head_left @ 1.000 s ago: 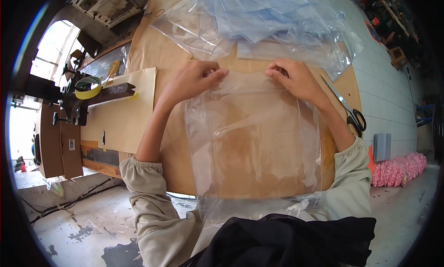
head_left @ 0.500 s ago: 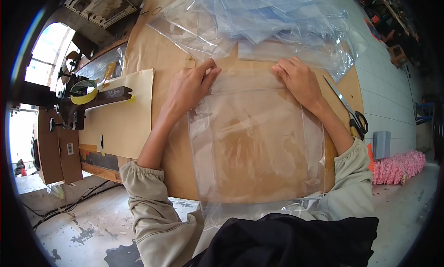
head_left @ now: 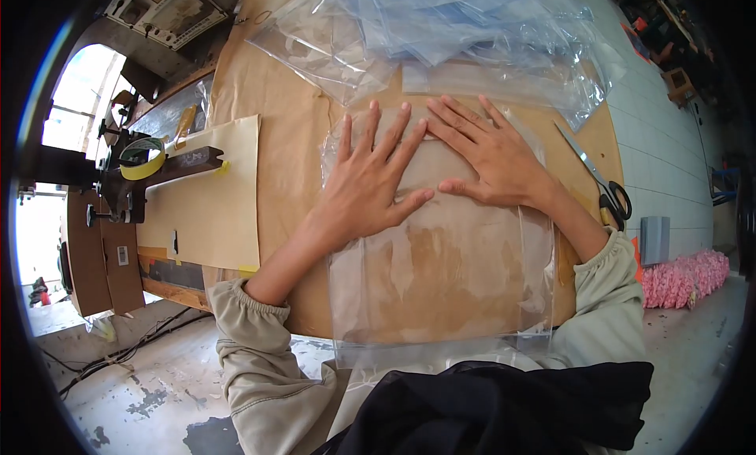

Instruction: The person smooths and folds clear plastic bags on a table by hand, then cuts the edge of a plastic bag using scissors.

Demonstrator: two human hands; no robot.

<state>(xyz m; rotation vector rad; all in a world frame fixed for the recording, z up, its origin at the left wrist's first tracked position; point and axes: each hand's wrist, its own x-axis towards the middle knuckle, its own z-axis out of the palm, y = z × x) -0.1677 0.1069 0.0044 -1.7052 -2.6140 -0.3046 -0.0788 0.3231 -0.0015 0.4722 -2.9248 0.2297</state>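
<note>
A clear plastic bag (head_left: 441, 289) lies flat on the brown-covered table, its near end hanging over the front edge towards my body. My left hand (head_left: 366, 179) rests palm down on the upper left of the bag, fingers spread. On its upper right, my right hand (head_left: 496, 156) is pressed flat too, fingers stretched out. The two hands nearly meet at the index fingers and thumbs. Neither holds anything. Beyond them lies a heap of clear plastic bags (head_left: 472, 29), some with a bluish tint.
Scissors (head_left: 594, 175) with black handles lie at the table's right. On the left are a brown board (head_left: 213, 226), a dark metal arm (head_left: 185, 166) and a yellow tape roll (head_left: 143, 159). A pink bundle (head_left: 685, 279) and a grey block (head_left: 654, 240) are at the right.
Both hands have let go of the bag's far edge, opened, and come to lie flat on it, closer together. The bag's far edge now looks folded over towards me.
</note>
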